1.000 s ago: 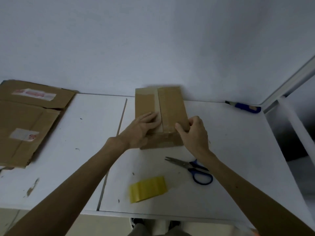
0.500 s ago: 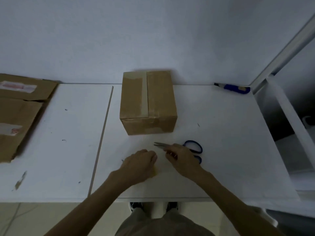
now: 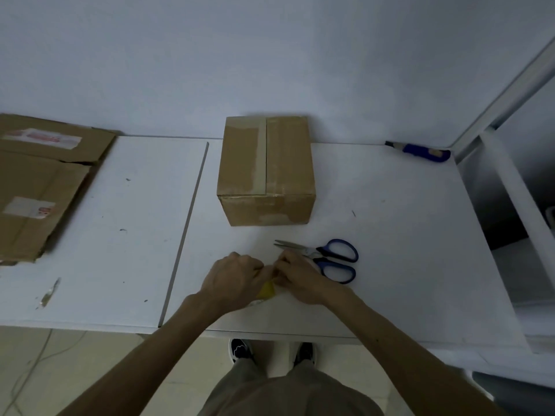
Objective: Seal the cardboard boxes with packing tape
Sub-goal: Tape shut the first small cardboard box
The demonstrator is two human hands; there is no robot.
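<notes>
One closed cardboard box (image 3: 265,172), one pair of scissors (image 3: 330,259), one blue-handled cutter (image 3: 420,152) and one yellow tape roll (image 3: 267,291) are counted on the tabletop (image 3: 390,235). Two flattened cardboard pieces (image 3: 39,187) are recorded at its left end. Two hands are noted: the left hand (image 3: 234,280) and the right hand (image 3: 300,280). Two shoes (image 3: 240,349) are observed below the edge.

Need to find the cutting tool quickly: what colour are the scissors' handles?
Blue. The scissors show best in the head view, lying on the table beside the right hand.
</notes>
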